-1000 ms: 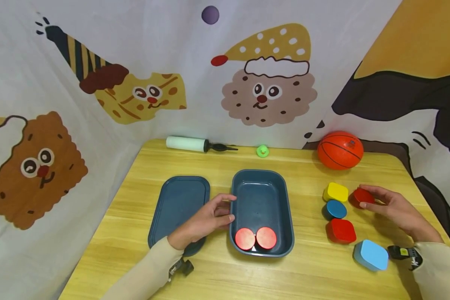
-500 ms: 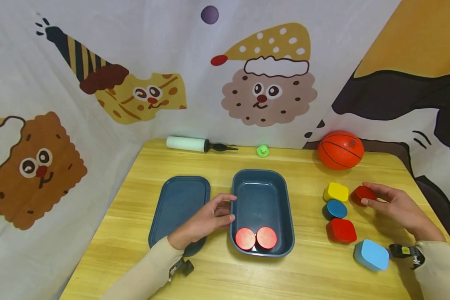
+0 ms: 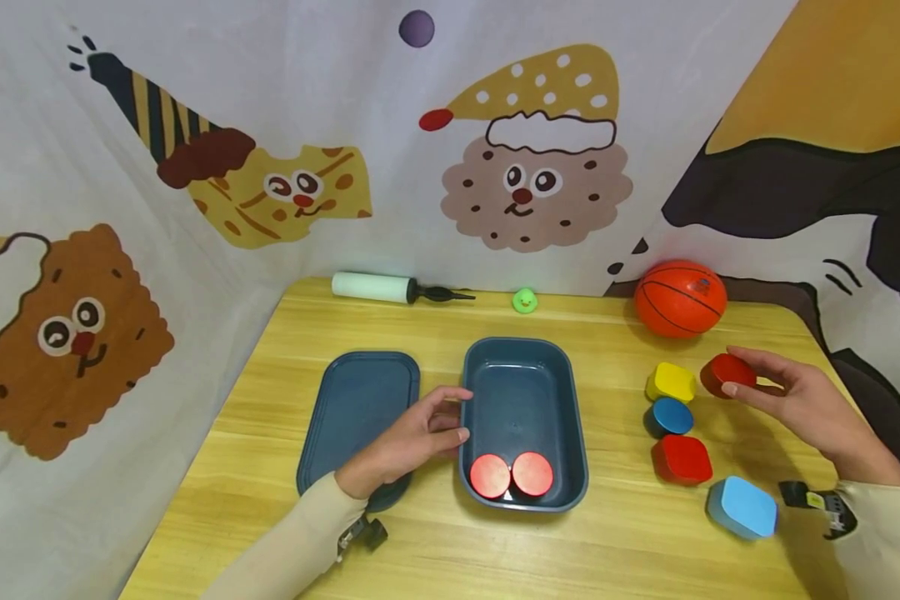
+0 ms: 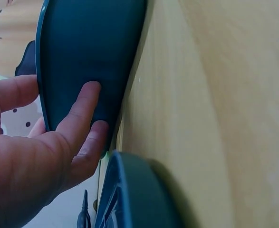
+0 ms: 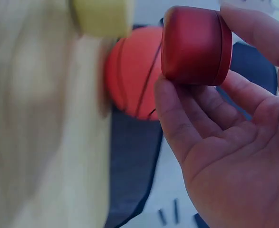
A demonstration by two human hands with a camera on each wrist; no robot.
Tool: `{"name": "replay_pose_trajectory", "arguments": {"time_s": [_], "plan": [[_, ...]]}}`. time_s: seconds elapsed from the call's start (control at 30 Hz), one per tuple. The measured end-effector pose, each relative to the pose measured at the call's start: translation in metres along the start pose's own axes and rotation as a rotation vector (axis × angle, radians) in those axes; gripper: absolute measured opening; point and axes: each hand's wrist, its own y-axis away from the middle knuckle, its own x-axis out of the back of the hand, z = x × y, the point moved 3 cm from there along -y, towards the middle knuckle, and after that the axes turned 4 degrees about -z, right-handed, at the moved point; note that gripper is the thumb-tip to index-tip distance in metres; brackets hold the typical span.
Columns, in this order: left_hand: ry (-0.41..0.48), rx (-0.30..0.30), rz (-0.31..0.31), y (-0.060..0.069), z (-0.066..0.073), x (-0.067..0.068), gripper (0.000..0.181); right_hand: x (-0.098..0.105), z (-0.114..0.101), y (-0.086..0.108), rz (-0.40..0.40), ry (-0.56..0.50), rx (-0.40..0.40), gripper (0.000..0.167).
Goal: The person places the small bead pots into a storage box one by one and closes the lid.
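My right hand [image 3: 806, 408] pinches a small round red box [image 3: 728, 376] between thumb and fingers, above the table's right side. A seam like a lid's edge runs round this red box [image 5: 196, 46] in the right wrist view. My left hand [image 3: 412, 442] rests its fingertips at the left rim of a dark blue tray-like box [image 3: 579, 433]. In the left wrist view, two fingers of my left hand [image 4: 44, 152] lie straight against the wall of the blue box [image 4: 89, 42]. Two round red pieces [image 3: 490, 476] stand at its near end.
A yellow box [image 3: 671, 382], a round blue box [image 3: 669, 417], a squarish red box [image 3: 682, 459] and a light blue box [image 3: 742, 507] stand right. A dark blue lid [image 3: 363, 408] lies left. Behind are a pump [image 3: 375, 287], green duck [image 3: 525, 301] and orange ball [image 3: 680, 299].
My right hand has raised the small round red box off the table and moved slightly away from me. My left hand has stayed at the blue box's rim.
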Motion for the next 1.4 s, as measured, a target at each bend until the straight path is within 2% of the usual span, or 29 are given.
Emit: {"name": "replay_pose_trajectory", "arguments": {"time_s": [0.33,0.63,0.87,1.4], "plan": [[0.001,0.001,0.002,0.001,0.002,0.001,0.059,-0.008,-0.058,0.006,0.025,-0.004,0.156,0.063],[0.003,0.003,-0.004,0.001,0.002,0.000,0.059,-0.032,-0.111,0.004,0.058,-0.050,0.358,0.057],[0.009,0.008,-0.003,0.001,0.003,-0.001,0.059,-0.056,-0.145,0.001,0.000,-0.061,0.533,0.058],[0.013,-0.004,-0.005,0.002,0.003,-0.001,0.057,-0.110,-0.194,-0.012,-0.173,-0.065,0.589,0.058]]}}
